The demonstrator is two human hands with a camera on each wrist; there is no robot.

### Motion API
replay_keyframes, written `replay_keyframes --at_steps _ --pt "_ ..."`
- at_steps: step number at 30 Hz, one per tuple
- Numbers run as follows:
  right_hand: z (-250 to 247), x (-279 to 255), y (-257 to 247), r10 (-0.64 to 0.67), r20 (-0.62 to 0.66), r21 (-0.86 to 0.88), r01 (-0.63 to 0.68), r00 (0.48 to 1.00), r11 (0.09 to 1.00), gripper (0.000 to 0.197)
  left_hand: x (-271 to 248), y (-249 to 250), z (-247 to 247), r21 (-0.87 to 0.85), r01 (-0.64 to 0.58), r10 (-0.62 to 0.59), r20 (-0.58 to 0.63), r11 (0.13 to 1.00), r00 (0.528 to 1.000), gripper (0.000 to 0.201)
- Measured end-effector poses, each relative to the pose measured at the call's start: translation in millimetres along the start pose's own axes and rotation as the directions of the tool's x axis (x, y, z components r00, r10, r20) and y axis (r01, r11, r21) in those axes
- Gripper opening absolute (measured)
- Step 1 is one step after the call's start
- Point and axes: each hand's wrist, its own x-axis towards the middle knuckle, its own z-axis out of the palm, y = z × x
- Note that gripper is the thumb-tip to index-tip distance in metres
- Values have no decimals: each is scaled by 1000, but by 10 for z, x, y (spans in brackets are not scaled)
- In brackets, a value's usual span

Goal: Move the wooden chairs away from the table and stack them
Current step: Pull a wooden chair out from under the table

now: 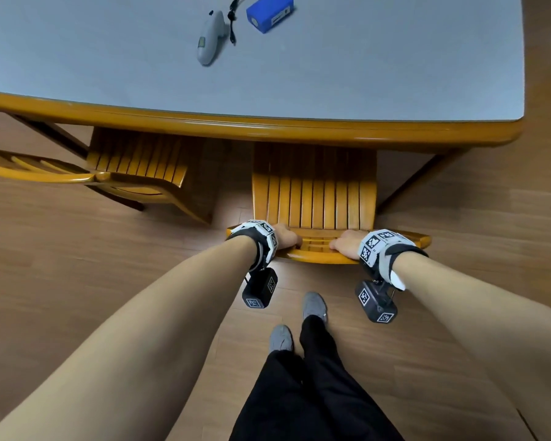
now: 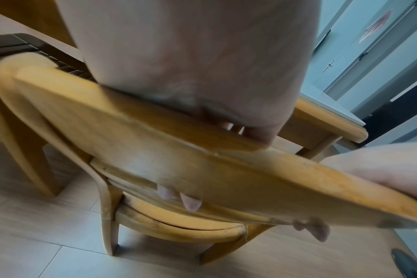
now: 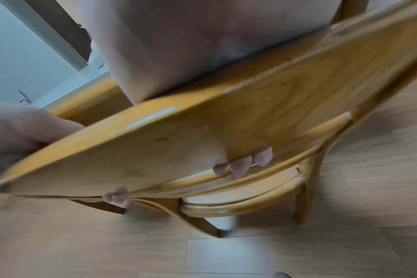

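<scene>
A wooden chair (image 1: pixel 314 186) with a slatted seat stands tucked part-way under the table (image 1: pixel 268 127). Both my hands grip its curved top back rail (image 1: pixel 318 257): the left hand (image 1: pixel 285 237) on the left part, the right hand (image 1: pixel 347 245) on the right part. In the left wrist view my fingers (image 2: pixel 191 204) curl under the rail (image 2: pixel 202 159). The right wrist view shows my fingertips (image 3: pixel 240 167) wrapped under the same rail (image 3: pixel 202 135). A second wooden chair (image 1: pixel 134 167) sits tucked under the table to the left, its back rail (image 1: pixel 35 175) pointing left.
On the grey table top lie a blue box (image 1: pixel 269 12), a grey hand-held device (image 1: pixel 210 38) and a black cord (image 1: pixel 233 20). A table leg (image 1: pixel 411 183) slants down to the right of the chair. My feet (image 1: pixel 314 305) stand on the wooden floor behind it.
</scene>
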Motion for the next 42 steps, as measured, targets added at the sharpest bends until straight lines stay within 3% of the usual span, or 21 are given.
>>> replay_keyframes --at_steps 8,11,13,17,22,30,35,42 --pt "674 -304 -249 57 42 74 -60 998 995 44 -359 -518 438 -49 -11 11 19 999 1000 53" --pt "996 -522 -383 34 66 81 -39 997 996 38 -526 -775 681 20 -14 14 15 1000 1000 54" --pt "1272 -582 -416 27 64 80 -32 998 996 47 -654 -924 825 68 -21 19 28 997 999 55" --pt "1800 -661 -488 106 1 227 -103 994 968 48 -875 -1211 1138 57 -7 4 60 998 998 56" --pt "2116 -1017 -659 165 104 249 -186 981 950 39 -1137 -1443 1450 89 -8 3 58 996 998 56" --pt "2828 -1297 -763 134 100 216 -153 986 964 39 -1444 -1921 2071 130 -25 21 31 991 999 59" --pt "3209 -1358 -756 104 119 174 -124 987 977 42 -1529 -2158 2380 157 -54 46 56 986 997 49" --pt "3396 -1502 -798 159 75 266 -174 984 948 50 -1503 -2396 2552 195 -104 88 85 975 992 51"
